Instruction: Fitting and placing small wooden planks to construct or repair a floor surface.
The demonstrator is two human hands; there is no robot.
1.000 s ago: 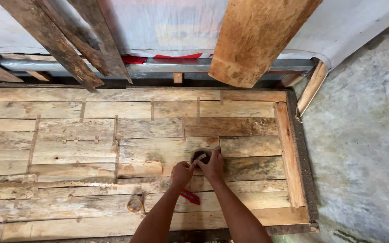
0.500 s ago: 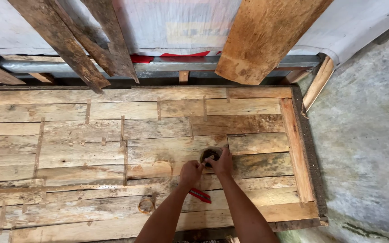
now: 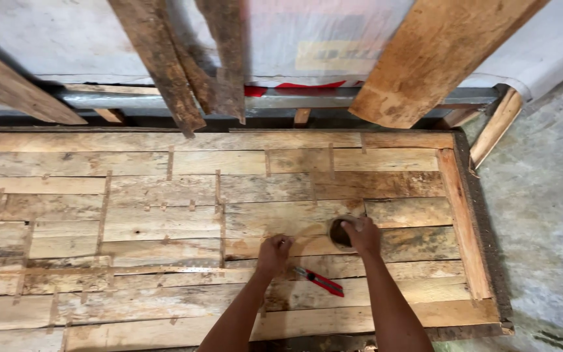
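Note:
A panel of pale, worn wooden planks (image 3: 164, 215) lies flat below me. My right hand (image 3: 361, 235) grips the rim of a small round brown container (image 3: 339, 233) that stands on the planks. To its left, my left hand (image 3: 274, 253) rests on the wood with its fingers curled; whether it pinches something small I cannot tell. A red utility knife (image 3: 319, 281) lies on the planks between my forearms, just below both hands.
Rough planks (image 3: 164, 72) and a wide orange-brown board (image 3: 431, 58) lean against a sheet-covered wall at the back. A metal bar (image 3: 281, 99) runs along the panel's far edge. Grey concrete floor (image 3: 548, 215) lies to the right.
My left hand has drawn away leftward from the round container, where both hands were close together. My right hand stays on the container.

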